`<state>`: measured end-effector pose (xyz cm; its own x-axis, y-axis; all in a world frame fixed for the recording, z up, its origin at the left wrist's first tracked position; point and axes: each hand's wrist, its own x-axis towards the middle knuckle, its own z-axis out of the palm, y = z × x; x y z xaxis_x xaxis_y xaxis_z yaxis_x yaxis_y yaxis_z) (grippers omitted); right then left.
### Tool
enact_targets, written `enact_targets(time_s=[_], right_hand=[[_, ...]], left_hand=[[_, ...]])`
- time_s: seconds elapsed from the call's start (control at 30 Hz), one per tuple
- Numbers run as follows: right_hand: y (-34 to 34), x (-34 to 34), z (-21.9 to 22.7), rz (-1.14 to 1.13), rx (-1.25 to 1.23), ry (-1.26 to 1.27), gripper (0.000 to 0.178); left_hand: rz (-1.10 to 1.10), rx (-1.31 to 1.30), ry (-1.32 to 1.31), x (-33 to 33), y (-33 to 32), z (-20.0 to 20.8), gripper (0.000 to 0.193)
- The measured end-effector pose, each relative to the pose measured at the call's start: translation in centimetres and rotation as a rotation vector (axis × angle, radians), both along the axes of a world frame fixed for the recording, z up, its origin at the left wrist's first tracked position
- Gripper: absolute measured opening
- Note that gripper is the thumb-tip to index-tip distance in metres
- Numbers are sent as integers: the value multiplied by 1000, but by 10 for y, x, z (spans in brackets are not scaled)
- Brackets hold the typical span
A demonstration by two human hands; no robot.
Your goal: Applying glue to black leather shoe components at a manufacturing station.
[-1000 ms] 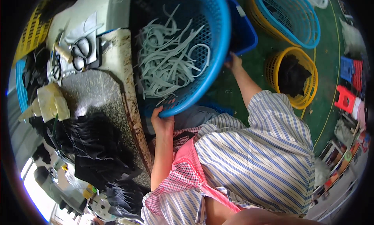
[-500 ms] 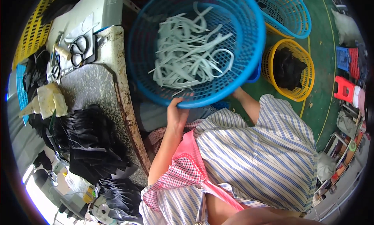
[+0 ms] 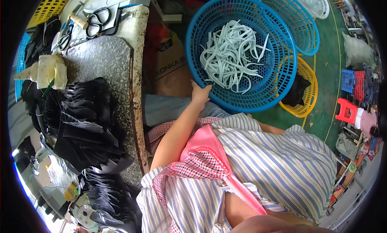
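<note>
A round blue plastic basket (image 3: 284, 88) with lattice sides stands in front of me. A tangled heap of pale, whitish strips (image 3: 231, 51) lies inside it. At its near left rim is my left hand (image 3: 200, 95), with the thumb against the rim and the fingers on the outer side, closed on the edge. Of my right arm only a stretch of forearm (image 3: 272, 129) shows below the basket. The right hand itself is hidden behind the basket and my striped sleeve.
At left, a speckled worktop (image 3: 98, 53) holds black fabric pieces (image 3: 86, 124), black-handled scissors (image 3: 98, 21) and a cone wrapped in pale material (image 3: 51, 71). A yellow basket (image 3: 310, 100) with dark cloth and another blue basket (image 3: 312, 35) stand at right. A red stool (image 3: 346, 111) is farther right.
The blue basket has moved right and away from me, and looks lower. My left hand has gone right with its rim. The basket now covers part of the yellow one.
</note>
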<state>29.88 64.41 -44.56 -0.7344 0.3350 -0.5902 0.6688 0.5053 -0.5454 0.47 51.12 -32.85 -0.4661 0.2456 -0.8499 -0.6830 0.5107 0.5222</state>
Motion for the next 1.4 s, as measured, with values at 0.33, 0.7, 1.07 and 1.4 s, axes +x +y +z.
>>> enact_targets(time_s=[0.33, 0.7, 1.07, 1.4], right_hand=[[-19, -264, 237, 944, 246, -112, 17], [-212, -541, 360, 813, -306, 1110, 29], [-243, -662, 358, 571, 252, 1421, 19], [-213, -668, 349, 712, -353, 1331, 20]], left_hand=[[-390, 626, 458, -30, -121, 183, 51], [775, 19, 1300, -66, -327, 234, 24], [448, -176, 1061, -150, -337, 187, 38], [1058, 773, 508, -130, -329, 226, 25]])
